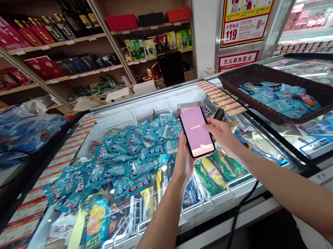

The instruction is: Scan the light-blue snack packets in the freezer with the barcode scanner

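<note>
A smartphone point(196, 131) with a pinkish-purple screen is held upright over a glass-topped freezer point(76, 233). My left hand point(185, 160) grips it from the left side and below. At its right edge is my right hand point(219, 134), thumb over the screen and the other fingers curled, partly hidden. Just beyond that hand a small black object point(219, 115) shows; its kind cannot be made out. Many small blue snack packets point(139, 151) lie heaped on the glass, left of the phone. Green and yellow packages point(216, 171) show through the glass below.
A brown woven basket point(238, 75) with more blue packets stands on the right. Clear plastic bags of blue packets point(21, 131) are at the left. A black cable point(236, 220) hangs over the freezer's front edge. Stocked shelves point(68, 41) line the back.
</note>
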A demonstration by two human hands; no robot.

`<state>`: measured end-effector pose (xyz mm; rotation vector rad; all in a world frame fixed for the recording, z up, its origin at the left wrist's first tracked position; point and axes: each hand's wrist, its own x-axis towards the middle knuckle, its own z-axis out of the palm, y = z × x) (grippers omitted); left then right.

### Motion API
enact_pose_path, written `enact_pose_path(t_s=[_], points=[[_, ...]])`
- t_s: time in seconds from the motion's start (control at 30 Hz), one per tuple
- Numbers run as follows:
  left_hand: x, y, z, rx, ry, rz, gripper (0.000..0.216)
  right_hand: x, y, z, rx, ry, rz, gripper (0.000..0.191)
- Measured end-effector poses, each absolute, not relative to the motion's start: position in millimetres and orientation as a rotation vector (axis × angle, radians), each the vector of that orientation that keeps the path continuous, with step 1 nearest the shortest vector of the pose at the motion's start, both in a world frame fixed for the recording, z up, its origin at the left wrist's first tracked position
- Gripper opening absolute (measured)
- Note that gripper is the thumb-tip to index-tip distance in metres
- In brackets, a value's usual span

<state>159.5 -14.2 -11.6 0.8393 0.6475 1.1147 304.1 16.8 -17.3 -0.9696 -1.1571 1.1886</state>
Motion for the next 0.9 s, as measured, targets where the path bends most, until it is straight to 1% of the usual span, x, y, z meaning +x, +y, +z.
enact_pose_path(t_s=[0.13, 0.53, 0.63, 0.77, 0.8, 0.9], points=[[159, -11, -14, 0.831, 0.697, 1.153, 0.053, 303, 15, -11, -0.96, -1.212, 1.246, 0.042], [158, -11, -16, 0.893, 0.718, 1.151, 0.052, 304, 15, -10, -1.028, -1.289, 1.148, 0.048], [158, -11, -17, 0.897, 0.737, 1.149, 0.052, 304, 16, -12, -1.063, -1.281, 1.129, 0.045], [159, -11, -18, 0.876, 0.756, 1.154, 0.054, 308, 21, -20, -1.103, -1.27, 1.037, 0.026], [159, -10, -19, 0.87, 0.747, 1.152, 0.054, 309, 23, -22, -1.114, -1.273, 1.008, 0.026], [159, -10, -20, 0.872, 0.735, 1.144, 0.055, 310, 24, -25, -1.127, -1.281, 0.983, 0.035]])
